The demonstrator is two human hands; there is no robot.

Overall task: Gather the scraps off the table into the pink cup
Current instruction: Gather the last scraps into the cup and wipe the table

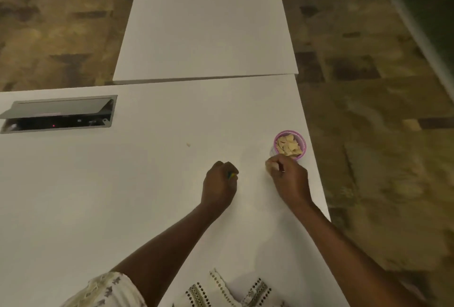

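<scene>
Head: left hand [219, 182] grips colourful bit [231, 174]; right hand [288, 177] pinches scraps [269, 165].

I am looking down on a white table [147, 184], where the pink cup [304, 147] is standing close to the right edge and holding a heap of scraps [288, 146]. The right hand [290, 179] is resting just beside the cup, fingers curling round a clump of scraps [268, 166]. The left hand [219, 184] is sitting nearby, gripping a small coloured thing [231, 174] I cannot make out. A lone scrap [188, 145] is lying farther left, apart from both hands. An open cable hatch [59, 114] is showing at far left.
</scene>
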